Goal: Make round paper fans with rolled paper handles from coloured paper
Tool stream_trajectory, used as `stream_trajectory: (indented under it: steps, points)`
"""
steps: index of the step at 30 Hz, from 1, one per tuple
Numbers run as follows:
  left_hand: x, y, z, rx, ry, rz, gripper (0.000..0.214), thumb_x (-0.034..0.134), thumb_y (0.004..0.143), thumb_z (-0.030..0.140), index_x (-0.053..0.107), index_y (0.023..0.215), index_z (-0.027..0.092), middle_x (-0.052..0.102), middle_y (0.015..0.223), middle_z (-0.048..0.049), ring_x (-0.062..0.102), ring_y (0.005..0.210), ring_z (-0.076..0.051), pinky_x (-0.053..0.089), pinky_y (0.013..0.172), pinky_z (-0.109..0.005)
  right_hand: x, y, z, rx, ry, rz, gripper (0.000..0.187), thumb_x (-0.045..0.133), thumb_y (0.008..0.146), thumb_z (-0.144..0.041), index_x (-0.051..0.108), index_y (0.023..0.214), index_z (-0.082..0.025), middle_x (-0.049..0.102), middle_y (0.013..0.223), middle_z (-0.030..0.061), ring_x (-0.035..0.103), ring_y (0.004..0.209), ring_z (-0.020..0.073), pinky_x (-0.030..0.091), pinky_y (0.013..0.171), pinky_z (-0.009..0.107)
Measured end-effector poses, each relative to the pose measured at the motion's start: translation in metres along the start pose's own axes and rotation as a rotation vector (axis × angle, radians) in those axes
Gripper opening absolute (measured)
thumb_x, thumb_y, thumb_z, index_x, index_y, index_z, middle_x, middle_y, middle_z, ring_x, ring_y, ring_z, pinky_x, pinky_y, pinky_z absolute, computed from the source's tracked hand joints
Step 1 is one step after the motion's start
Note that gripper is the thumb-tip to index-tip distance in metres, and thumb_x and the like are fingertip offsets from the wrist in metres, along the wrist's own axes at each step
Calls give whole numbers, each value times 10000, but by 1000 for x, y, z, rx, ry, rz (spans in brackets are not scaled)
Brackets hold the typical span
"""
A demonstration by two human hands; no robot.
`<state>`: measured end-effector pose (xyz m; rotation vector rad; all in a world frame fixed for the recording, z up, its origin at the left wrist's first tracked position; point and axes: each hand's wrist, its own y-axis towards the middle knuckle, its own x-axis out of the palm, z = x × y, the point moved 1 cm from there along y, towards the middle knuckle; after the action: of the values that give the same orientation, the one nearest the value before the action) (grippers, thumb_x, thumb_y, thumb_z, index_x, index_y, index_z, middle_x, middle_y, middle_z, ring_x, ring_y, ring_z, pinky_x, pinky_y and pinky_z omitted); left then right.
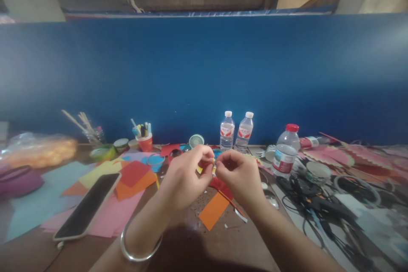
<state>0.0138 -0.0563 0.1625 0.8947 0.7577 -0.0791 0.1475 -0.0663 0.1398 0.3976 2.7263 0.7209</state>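
Note:
My left hand (190, 175), with a silver bangle (140, 258) at its wrist, is closed in a pinch over the middle of the table. Close beside it, my right hand (240, 175) pinches too, and the fingertips of both nearly meet. Something small and pale shows between them, too tiny to name. Under the hands lies a red folded paper fan (219, 183), partly hidden by my fingers. An orange paper strip (213, 211) rests on the table just below it, near a white scrap (241, 216).
On the left, a phone (87, 206) lies on coloured paper sheets (35, 195). Behind stand a red cup of pens (145, 141), a small fan (196, 140) and two water bottles (227, 131). A red-capped bottle (286, 153) and tangled black cables (302, 191) are on the right.

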Motion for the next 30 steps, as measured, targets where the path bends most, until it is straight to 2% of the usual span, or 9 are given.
stream_trajectory:
  steps: [3, 5, 11, 17, 22, 30]
  points:
    - [0, 1, -1, -113, -117, 49, 153, 523, 736, 143, 473, 855, 226, 632, 760, 31, 594, 648, -99, 445, 566, -202, 1, 1, 1, 61, 144, -5, 87, 529, 681, -154, 576, 609, -167, 558, 541, -29, 468, 493, 87, 375, 469, 196]
    - [-1, 1, -3, -143, -150, 75, 156, 521, 739, 151, 468, 867, 223, 639, 763, 24, 604, 675, -109, 457, 594, -209, 1, 1, 0, 84, 183, -5, 89, 542, 700, -183, 605, 639, -168, 585, 565, -18, 484, 504, 93, 389, 476, 201]
    - [-3, 1, -5, -23, 35, 127, 161, 537, 719, 142, 514, 862, 213, 650, 763, 9, 612, 665, -120, 458, 598, -215, 2, 0, -1, 55, 164, -39, 118, 561, 723, -218, 676, 704, -196, 663, 654, 10, 568, 595, 130, 436, 542, 228]
    - [0, -2, -6, 85, 134, 108, 198, 510, 731, 93, 497, 891, 207, 631, 797, 4, 606, 691, -121, 454, 616, -221, 1, -1, -4, -29, 73, -11, 119, 563, 722, -210, 680, 704, -200, 675, 683, 13, 598, 630, 144, 452, 574, 237]
    - [3, -5, -6, 160, 186, 71, 194, 471, 768, 92, 486, 928, 202, 615, 831, -13, 597, 729, -135, 449, 630, -248, 2, -2, -3, -32, 50, 5, 120, 550, 716, -191, 663, 675, -193, 663, 659, 9, 597, 613, 141, 450, 563, 231]
    - [3, -4, -4, 131, 144, 86, 173, 496, 759, 101, 485, 897, 206, 618, 819, -4, 597, 720, -122, 442, 608, -228, 3, 2, 2, 34, 77, -7, 104, 534, 701, -186, 626, 655, -172, 624, 582, 2, 542, 533, 124, 419, 495, 214]
